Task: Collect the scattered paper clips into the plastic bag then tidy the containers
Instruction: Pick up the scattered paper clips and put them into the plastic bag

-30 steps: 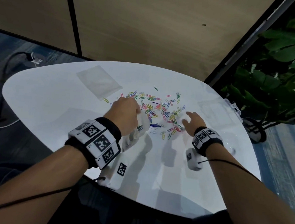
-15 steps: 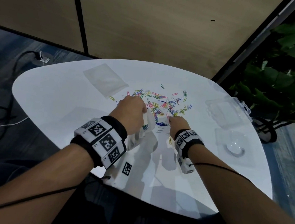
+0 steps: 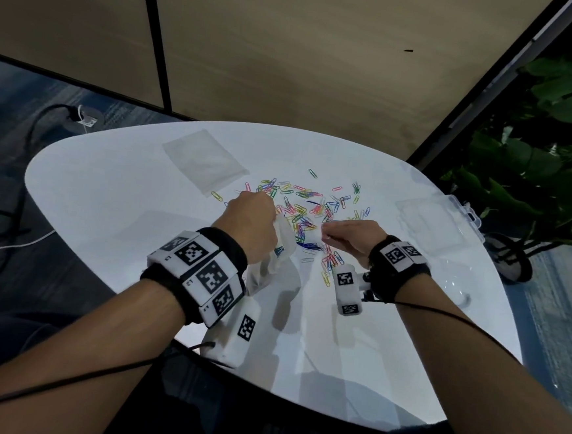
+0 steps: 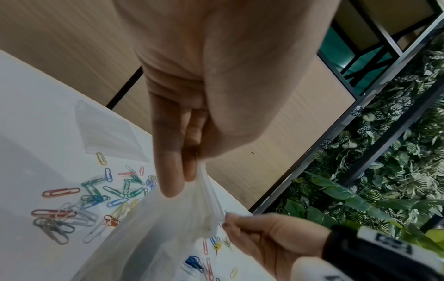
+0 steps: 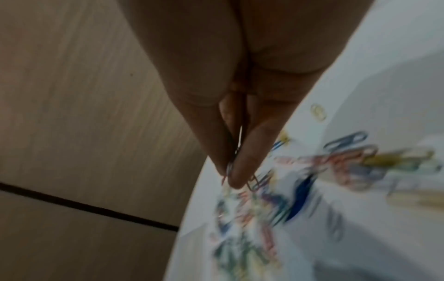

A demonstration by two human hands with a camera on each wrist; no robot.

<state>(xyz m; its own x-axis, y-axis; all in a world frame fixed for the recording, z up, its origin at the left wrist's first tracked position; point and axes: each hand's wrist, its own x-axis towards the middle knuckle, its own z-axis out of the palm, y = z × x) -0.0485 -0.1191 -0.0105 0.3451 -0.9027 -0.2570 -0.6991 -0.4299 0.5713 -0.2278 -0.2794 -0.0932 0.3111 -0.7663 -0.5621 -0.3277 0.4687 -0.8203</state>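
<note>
Over the white oval table (image 3: 106,223), my left hand (image 3: 251,226) pinches the rim of a crumpled clear plastic bag (image 3: 277,250), a few clips showing inside, while my right hand (image 3: 348,237) pinches several coloured wire paper clips (image 5: 252,180) beside its mouth. More scattered paper clips (image 3: 307,205) lie behind the bag. A flat clear bag (image 3: 205,160) lies behind-left; a clear hinged plastic box (image 3: 438,225) lies open to the right.

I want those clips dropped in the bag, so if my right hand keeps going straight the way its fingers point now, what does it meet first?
Most likely the plastic bag: the right hand pinches paper clips with fingertips aimed at the bag's rim, held up by the left hand. Depth is unclear, so this is a best guess.
</note>
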